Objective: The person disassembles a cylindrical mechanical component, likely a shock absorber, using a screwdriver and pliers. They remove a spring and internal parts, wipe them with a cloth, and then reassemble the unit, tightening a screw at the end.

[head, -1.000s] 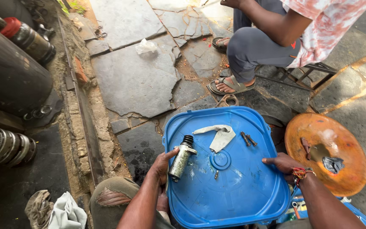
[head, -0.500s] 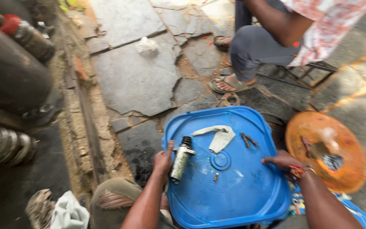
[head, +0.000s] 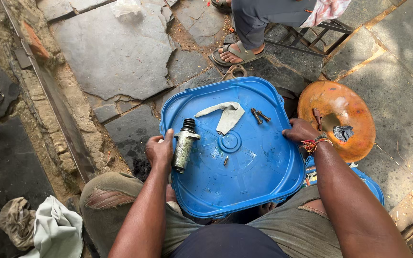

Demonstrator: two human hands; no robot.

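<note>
A blue lid (head: 244, 181) is gripped at its edges by the left hand (head: 159, 150) and the right hand (head: 301, 131). On it are laid a grimy metal cylinder (head: 183, 145), a cloth scrap (head: 225, 114) and two rusty bolts (head: 260, 115).

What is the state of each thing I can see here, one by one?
Blue lid: flat on the person's lap, both edges gripped.
Metal cylinder part: lying on its side, dirty, beside the left hand.
White cloth: crumpled, lying loose.
Two bolts: loose, rusty.
Orange dish: on the ground, rusty.
Right hand: on the lid's right edge.
</note>
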